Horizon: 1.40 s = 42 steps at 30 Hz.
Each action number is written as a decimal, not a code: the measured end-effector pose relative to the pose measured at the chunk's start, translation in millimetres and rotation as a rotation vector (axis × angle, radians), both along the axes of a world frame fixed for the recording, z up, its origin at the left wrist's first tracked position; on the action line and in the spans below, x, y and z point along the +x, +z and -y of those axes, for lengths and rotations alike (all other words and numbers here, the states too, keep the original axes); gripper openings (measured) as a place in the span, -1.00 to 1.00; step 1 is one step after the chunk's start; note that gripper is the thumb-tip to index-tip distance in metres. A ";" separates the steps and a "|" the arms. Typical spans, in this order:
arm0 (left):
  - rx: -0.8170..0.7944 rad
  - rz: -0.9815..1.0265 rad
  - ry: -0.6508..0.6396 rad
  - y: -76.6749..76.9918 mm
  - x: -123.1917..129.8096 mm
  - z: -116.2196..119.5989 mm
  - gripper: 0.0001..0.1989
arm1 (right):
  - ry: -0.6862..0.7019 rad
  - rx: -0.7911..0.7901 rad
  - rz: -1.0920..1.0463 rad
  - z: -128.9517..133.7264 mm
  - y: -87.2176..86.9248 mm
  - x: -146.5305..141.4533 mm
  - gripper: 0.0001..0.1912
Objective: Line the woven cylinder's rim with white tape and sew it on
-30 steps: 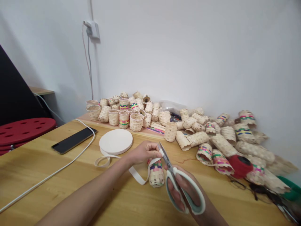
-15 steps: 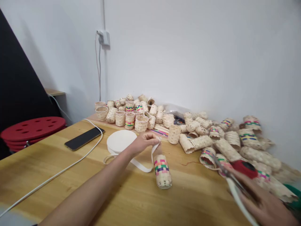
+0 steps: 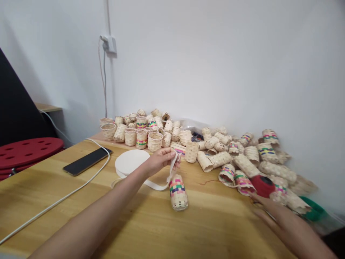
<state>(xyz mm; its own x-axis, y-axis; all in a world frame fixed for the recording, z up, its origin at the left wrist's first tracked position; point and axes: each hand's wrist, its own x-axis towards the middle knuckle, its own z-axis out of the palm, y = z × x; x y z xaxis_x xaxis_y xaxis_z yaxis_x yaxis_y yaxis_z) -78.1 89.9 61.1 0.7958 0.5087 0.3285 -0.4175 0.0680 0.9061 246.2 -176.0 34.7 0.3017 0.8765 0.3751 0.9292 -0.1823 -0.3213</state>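
My left hand point(image 3: 164, 160) is closed, pinching the end of a flat white ribbon point(image 3: 157, 186) between thumb and fingers. The ribbon loops down and back toward a white roll point(image 3: 132, 160) lying flat on the table. Just below the pinched end stands a small woven bamboo basket point(image 3: 178, 198) with pink, green and purple bands. My right hand point(image 3: 280, 217) is low over the table at the right, blurred, its fingers stretched out. Under it a thin metallic piece of the scissors point(image 3: 266, 213) shows in part; the rest is hidden.
Several woven bamboo baskets point(image 3: 155, 141) are heaped along the wall. A red spool point(image 3: 262, 186) with a dark centre lies among those at the right, near a green round thing point(image 3: 312, 208). At the left are a phone point(image 3: 86, 162) and a white cable point(image 3: 78, 192). Red stools point(image 3: 32, 149) stand beyond.
My right hand has moved down and left and its fingers have straightened; the scissors it held now lie low beneath it. My left hand keeps the ribbon. The view has turned slightly right.
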 end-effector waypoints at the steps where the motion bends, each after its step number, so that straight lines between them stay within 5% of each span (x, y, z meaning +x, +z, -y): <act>1: 0.007 -0.008 -0.007 2.6 -0.3 0.3 -0.68 | 0.076 -0.054 -0.032 -19.6 7.6 -26.6 -0.47; 6: 0.070 -0.056 -0.008 12.9 -3.9 5.6 -0.66 | 0.366 -0.163 -0.213 -115.4 15.3 -139.0 -0.25; 10: 0.191 -0.116 0.068 21.5 -14.8 3.3 -0.64 | 0.467 -0.234 -0.280 -159.4 0.0 -173.0 -0.20; 13: 0.318 -0.202 0.237 36.2 -31.5 -11.3 -0.62 | 0.424 -0.295 -0.314 -167.2 -9.0 -172.3 -0.20; 17: 0.611 -0.416 0.744 58.9 -58.8 -45.7 -0.68 | 0.377 -0.287 -0.343 -159.0 -9.9 -145.3 -0.23; 19: 0.880 -0.566 0.945 61.3 -69.4 -64.0 -0.69 | 0.344 -0.212 -0.405 -152.9 -6.7 -126.8 -0.24; 21: 1.079 -0.673 1.007 54.4 -75.6 -78.7 -0.76 | 0.313 -0.103 -0.513 -146.6 -2.6 -110.8 -0.23; 23: 1.143 -0.717 1.012 40.7 -76.3 -86.0 -0.81 | 0.326 -0.021 -0.618 -140.8 1.1 -101.2 -0.19; 27: 1.239 -0.816 0.983 10.6 -62.0 -67.6 -0.58 | 0.403 0.057 -0.705 -134.8 -0.4 -102.8 -0.15; 29: 1.272 -0.819 0.774 -1.7 -50.4 -44.1 -0.68 | 0.420 0.092 -0.704 -136.2 -6.5 -109.0 -0.15; 32: 1.358 -0.767 0.285 -19.1 -35.3 -8.5 -0.85 | 0.432 0.153 -0.635 -141.7 -18.3 -117.1 -0.16; 33: 1.390 -0.765 0.235 -25.2 -32.0 0.0 -0.89 | 0.431 0.184 -0.574 -143.6 -22.0 -119.1 -0.16; 38: 1.353 -0.865 0.328 -53.1 -25.9 11.3 -0.92 | 0.378 0.395 -0.254 -148.7 -39.2 -128.2 -0.20; 42: 0.908 -0.716 0.358 -55.9 -19.5 13.0 -0.89 | 0.440 0.381 -0.095 -147.1 -47.2 -134.9 -0.27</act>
